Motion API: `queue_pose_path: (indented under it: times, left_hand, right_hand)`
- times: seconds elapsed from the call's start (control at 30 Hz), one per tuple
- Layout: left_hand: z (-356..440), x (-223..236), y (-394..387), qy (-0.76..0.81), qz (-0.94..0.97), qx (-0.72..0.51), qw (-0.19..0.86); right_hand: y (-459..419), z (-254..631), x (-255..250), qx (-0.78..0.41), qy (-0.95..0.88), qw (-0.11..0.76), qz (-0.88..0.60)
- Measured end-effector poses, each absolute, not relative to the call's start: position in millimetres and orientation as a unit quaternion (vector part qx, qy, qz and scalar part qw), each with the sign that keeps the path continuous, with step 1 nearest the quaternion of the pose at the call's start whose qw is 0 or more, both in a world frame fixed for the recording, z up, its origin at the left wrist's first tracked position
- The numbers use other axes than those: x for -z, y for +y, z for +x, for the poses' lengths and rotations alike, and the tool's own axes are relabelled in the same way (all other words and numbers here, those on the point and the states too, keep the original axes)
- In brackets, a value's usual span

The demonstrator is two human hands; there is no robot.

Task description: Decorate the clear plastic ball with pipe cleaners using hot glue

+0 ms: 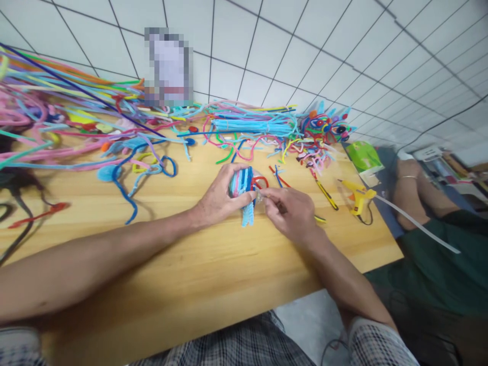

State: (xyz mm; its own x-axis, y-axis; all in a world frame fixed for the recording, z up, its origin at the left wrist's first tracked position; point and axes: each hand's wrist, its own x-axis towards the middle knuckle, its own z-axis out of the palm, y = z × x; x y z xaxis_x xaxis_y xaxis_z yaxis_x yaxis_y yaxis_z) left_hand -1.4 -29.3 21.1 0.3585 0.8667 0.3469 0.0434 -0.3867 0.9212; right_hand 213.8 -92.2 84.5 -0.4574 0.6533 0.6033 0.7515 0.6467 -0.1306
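My left hand is wrapped round a pipe-cleaner figure striped in blue, pink and light blue, held just above the wooden table. Light-blue fuzzy strips hang from its lower end, and a red loop shows on its right side. My right hand is closed, its thumb and fingertips pinched at the figure's right edge. A small, pale, see-through bit shows at those fingertips, too blurred to name.
Pipe cleaners lie bundled and loose along the back. A yellow glue gun and a cutter knife rest to the right. Made-up pipe-cleaner heads stand at the wall. Another person's leg is beyond the table's right edge.
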Motion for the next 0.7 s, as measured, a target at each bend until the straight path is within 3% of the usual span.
queue_pose_path:
  times: [0.43, 0.7]
  left_hand:
    - [-2, -21, -30, 0.33, 0.693, -0.458, 0.449]
    - [-4, -23, -30, 0.331, 0.703, -0.452, 0.437]
  right_hand:
    - [-88, 220, -70, 0.065, -0.845, 0.335, -0.412]
    - [-83, 223, -60, -0.016, -0.825, 0.36, -0.435]
